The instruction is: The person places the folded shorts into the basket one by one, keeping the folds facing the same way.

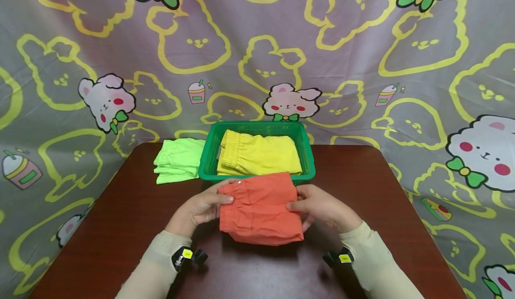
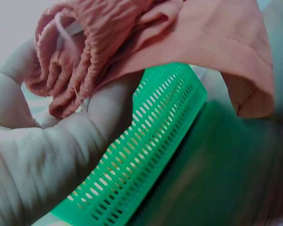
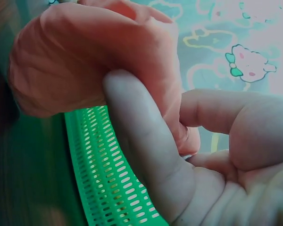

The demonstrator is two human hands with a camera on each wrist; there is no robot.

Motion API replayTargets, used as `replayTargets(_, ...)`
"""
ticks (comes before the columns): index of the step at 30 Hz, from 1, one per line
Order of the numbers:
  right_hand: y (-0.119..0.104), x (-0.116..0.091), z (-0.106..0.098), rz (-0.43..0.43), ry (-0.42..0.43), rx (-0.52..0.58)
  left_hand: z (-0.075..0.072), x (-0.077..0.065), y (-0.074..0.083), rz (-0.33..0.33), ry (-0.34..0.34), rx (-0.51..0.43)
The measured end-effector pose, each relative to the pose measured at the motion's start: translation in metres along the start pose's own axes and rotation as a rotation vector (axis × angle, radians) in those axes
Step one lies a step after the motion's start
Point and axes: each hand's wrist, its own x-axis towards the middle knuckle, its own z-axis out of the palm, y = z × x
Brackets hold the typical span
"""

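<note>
Folded orange shorts [image 1: 261, 212] with a gathered elastic waistband are held up between both hands, in front of the basket. My left hand [image 1: 207, 203] pinches the waistband end, thumb on top and fingers underneath. At the opposite end my right hand [image 1: 319, 205] grips the leg side, its thumb lying over the cloth. The left wrist view shows the ruffled waistband [image 2: 92, 42] bunched between thumb and fingers. In the right wrist view, the thumb [image 3: 137, 117] presses against the cloth. A green plastic basket [image 1: 309, 156] stands just behind, with folded yellow shorts [image 1: 265, 153] in it.
Light-green folded cloth [image 1: 177, 158] lies left of the basket, against its side. All of it stands on a dark red-brown table [image 1: 354, 174]. A grey curtain [image 1: 346, 66] with cartoon prints hangs right behind the table and around its sides.
</note>
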Motion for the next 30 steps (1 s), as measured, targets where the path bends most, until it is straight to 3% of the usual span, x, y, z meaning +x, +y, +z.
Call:
replayTargets(9,-0.006,-0.004,-0.002,-0.004,0.026,-0.002,0.018,-0.007,0.016,-0.012,0.061,0.032)
replayTargets(19,-0.007,-0.002,-0.001,-0.02,0.152,0.026,0.029,-0.008,0.022,0.018,0.272,0.061)
replayTargets(30,-0.004,0.003,0.002,-0.069,0.195,0.09,0.037,-0.012,0.031,0.051,0.342,0.04)
